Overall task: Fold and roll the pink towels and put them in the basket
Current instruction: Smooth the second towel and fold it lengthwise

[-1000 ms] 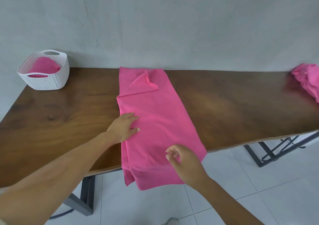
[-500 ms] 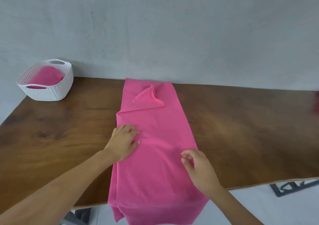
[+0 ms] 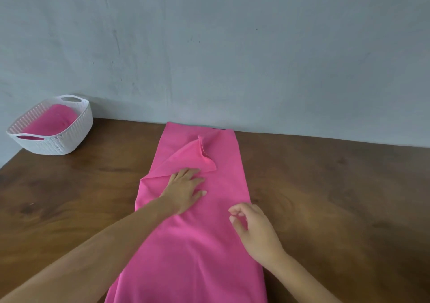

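A long pink towel [image 3: 223, 186] lies folded lengthwise across the brown wooden table [image 3: 337, 198], running from the wall toward me. Near its far end a corner flap [image 3: 193, 156] is turned over into a triangle. My left hand [image 3: 186, 188] rests flat on the towel with straight fingers, just below that flap. My right hand [image 3: 253, 228] hovers at the towel's right edge with loosely curled fingers that hold nothing. A white woven basket [image 3: 67, 139] stands at the far left corner with a pink towel [image 3: 51, 122] inside.
A grey wall [image 3: 232, 46] runs along the table's far edge, right behind the towel and basket. Bare wood lies on both sides of the towel.
My left hand slid up the towel toward the turned-over corner. My right hand moved up along the right edge. The view tilted closer, and the pink pile at the right left the frame.
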A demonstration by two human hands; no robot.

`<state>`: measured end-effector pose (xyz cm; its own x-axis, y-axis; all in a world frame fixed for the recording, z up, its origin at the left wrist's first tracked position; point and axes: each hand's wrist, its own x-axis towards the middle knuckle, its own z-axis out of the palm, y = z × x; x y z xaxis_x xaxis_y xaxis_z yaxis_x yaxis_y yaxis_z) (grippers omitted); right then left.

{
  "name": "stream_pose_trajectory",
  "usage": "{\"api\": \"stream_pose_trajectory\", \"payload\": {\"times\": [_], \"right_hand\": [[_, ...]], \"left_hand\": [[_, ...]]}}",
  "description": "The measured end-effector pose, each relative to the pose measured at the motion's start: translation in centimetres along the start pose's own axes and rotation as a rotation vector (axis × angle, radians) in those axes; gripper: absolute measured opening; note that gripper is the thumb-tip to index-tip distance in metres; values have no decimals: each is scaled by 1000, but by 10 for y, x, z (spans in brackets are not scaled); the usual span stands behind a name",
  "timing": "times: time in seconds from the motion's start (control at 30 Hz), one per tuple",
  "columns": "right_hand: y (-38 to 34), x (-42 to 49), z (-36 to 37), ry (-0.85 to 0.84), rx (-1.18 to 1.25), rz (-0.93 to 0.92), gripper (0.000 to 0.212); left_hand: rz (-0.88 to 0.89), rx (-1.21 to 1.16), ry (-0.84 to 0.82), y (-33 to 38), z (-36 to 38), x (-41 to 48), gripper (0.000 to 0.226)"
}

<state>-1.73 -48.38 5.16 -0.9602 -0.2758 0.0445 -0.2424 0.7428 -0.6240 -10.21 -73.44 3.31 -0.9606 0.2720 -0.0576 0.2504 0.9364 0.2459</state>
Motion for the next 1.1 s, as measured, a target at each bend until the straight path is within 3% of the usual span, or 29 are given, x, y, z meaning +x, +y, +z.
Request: {"api": "stream_pose_trajectory", "payload": {"times": [0.17,0.33,0.5,0.53,0.9,1.1], "right_hand": [[15,29,-18,-31,6,-9,16],[29,66,-35,-39,1,-43,15],[28,117,-48,-23,8,-135,16],[25,127,-50,-21,-7,-151,18],[-5,204,-25,-262,-536,-371,81],[1,235,-25,-271,-783,-439,61]], "left_hand": [[-29,20,30,9,4,20,58],[-20,-121,191,8,9,17,71],[-38,-419,324,4,0,2,8],[-63,-459,335,5,-4,0,11],[-188,-750,212,-7,-29,6,35],[-231,-904,114,-23,-39,13,18]]}}
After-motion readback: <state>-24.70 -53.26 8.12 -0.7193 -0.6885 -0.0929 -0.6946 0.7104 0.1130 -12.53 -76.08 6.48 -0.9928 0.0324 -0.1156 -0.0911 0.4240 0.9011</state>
